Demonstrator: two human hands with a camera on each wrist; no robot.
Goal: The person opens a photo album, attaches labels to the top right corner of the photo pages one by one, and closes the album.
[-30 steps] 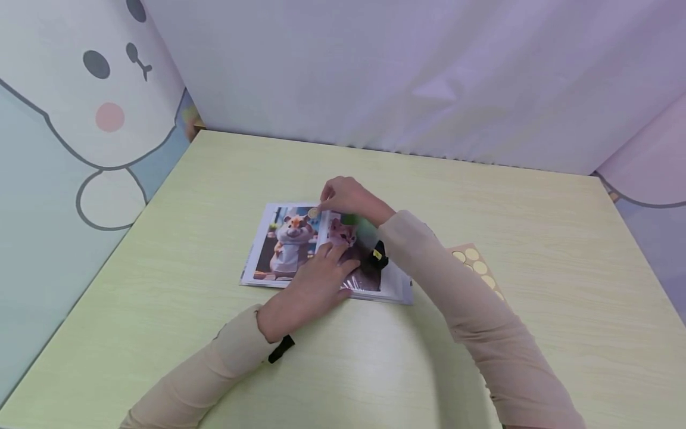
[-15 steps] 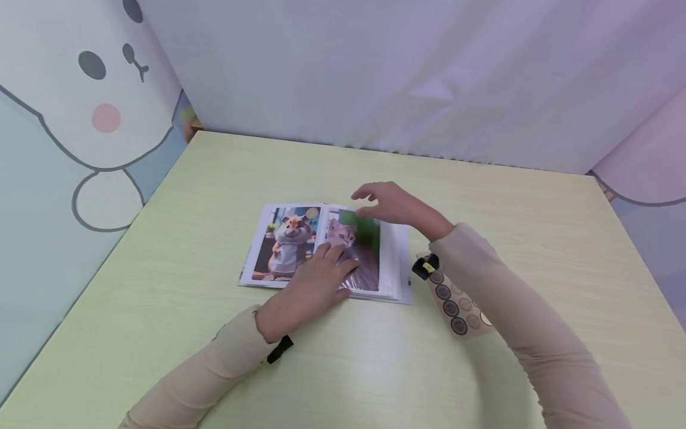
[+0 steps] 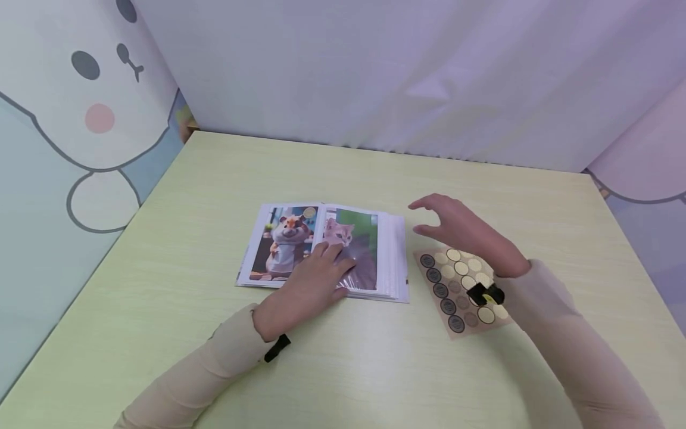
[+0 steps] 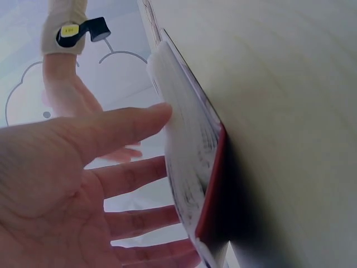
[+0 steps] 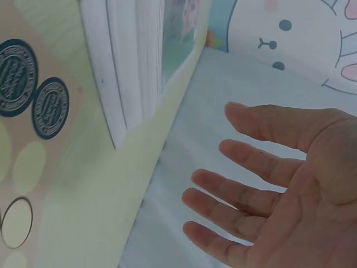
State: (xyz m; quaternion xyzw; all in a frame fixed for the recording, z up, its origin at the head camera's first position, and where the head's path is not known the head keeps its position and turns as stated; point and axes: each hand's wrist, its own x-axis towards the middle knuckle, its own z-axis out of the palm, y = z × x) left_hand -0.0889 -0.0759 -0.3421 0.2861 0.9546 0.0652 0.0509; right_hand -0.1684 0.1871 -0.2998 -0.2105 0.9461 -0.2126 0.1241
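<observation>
A photo album point(image 3: 393, 256) lies spread on the pale tabletop point(image 3: 354, 369), with a hamster picture point(image 3: 289, 238) on its left page and a cat picture point(image 3: 367, 238) on its right. A small round sticker point(image 3: 309, 212) sits near the upper right corner of the hamster picture. The left hand point(image 3: 306, 289) rests across the lower middle of the album, fingers spread and partly covering the cat; its grip is flat and unclenched. The right hand point(image 3: 461, 226) hangs beyond the album's right side, thumb apart from the loosely bent fingers, its grip slack and holding nothing. Below that hand, just right of the album, lies a sticker sheet point(image 3: 447, 286) with dark and pale circles, partly hidden by the black wrist camera point(image 3: 485, 293). Behind the tabletop hangs a pale cloth point(image 3: 375, 71); a cartoon-printed panel point(image 3: 43, 208) stands at left.
</observation>
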